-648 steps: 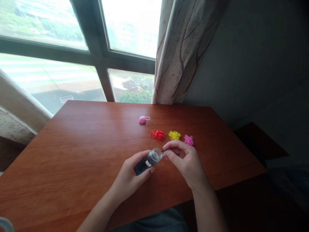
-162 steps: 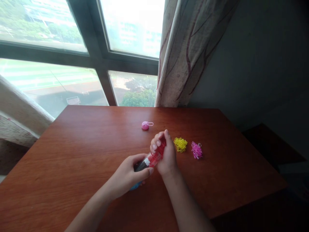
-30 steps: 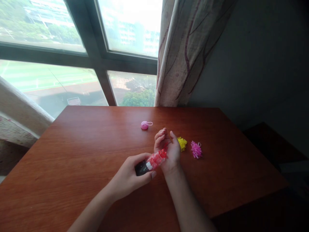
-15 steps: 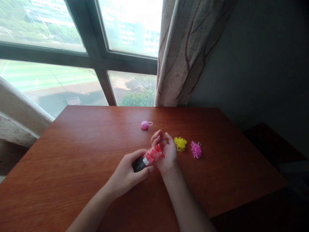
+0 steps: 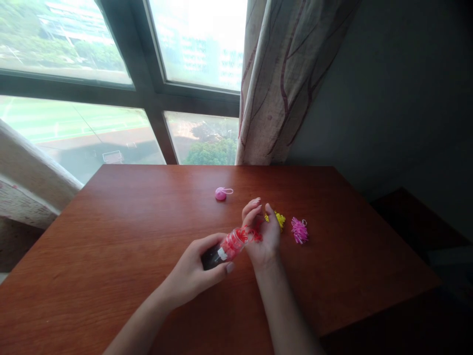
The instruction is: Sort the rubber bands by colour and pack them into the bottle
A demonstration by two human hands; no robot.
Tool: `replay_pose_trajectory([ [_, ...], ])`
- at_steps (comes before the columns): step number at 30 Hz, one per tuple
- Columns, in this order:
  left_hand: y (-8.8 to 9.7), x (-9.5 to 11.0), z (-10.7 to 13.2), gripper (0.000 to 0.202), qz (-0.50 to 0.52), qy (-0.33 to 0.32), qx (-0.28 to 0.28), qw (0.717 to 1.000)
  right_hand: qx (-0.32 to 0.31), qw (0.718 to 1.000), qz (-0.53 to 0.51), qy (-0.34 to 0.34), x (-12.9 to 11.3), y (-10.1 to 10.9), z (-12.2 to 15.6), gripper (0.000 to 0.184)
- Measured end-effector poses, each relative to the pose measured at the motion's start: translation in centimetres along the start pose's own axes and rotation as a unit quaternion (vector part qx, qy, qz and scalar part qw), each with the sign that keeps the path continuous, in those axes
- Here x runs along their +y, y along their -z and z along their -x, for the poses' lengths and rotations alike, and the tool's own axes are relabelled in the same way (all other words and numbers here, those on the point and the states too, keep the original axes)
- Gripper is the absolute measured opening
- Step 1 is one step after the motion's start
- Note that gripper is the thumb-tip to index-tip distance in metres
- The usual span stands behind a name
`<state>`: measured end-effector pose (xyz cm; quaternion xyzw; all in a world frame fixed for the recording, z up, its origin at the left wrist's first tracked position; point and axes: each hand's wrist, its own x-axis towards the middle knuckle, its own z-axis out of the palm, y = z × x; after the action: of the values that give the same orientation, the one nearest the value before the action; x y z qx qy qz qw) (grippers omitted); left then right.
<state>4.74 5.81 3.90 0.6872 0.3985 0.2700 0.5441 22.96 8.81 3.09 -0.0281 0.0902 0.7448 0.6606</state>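
Observation:
My left hand [image 5: 194, 271] is wrapped round a small clear bottle [image 5: 225, 248] that lies tilted with its mouth to the right. The bottle's upper part is full of red rubber bands [image 5: 236, 239], dark ones sit below. My right hand [image 5: 263, 232] is cupped palm-up at the bottle's mouth, fingers loosely apart, with red bands spilling onto the palm. Just beyond my right hand on the wooden table [image 5: 121, 217] lie a yellow pile of bands [image 5: 280, 218], partly hidden by my thumb, and a pink pile [image 5: 298, 230].
A small pink cap with a loop [image 5: 221, 194] lies further back on the table. A window [image 5: 111, 84] and a curtain [image 5: 284, 79] stand behind the far edge. A dark wall and a low dark surface are to the right.
The red pile that lay on the table is now in the bottle. Over the last second my right hand opened a little and shifted right at the bottle's mouth; the bottle stayed tilted.

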Motion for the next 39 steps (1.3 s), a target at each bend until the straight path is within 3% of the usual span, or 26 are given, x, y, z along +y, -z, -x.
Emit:
replay_pose_trajectory([
  [4,-0.1,0.1,0.0,0.037,-0.011,-0.003,-0.016,1.0,-0.032,0.999,-0.039,0.0,-0.3,-0.3,0.1,0.024],
  [11,-0.6,0.1,-0.2,0.039,-0.02,-0.006,-0.03,0.999,-0.011,0.993,-0.111,-0.027,0.3,-0.5,0.3,0.024],
  [17,-0.3,0.0,-0.1,0.041,-0.016,0.0,-0.028,0.999,0.001,1.0,0.007,-0.031,1.1,-1.1,0.4,0.015],
  [22,-0.1,0.3,-0.1,0.039,-0.018,0.012,-0.025,0.999,0.029,0.987,0.157,0.024,2.0,-1.9,0.7,0.003],
  [32,0.4,0.7,-0.1,0.028,-0.022,0.04,-0.066,0.997,0.001,0.956,0.285,0.07,2.5,-2.7,0.7,0.023],
  [39,0.2,0.6,-0.2,0.02,-0.044,0.032,-0.052,0.997,0.059,0.908,0.39,0.14,3.7,-1.6,0.6,0.031],
])
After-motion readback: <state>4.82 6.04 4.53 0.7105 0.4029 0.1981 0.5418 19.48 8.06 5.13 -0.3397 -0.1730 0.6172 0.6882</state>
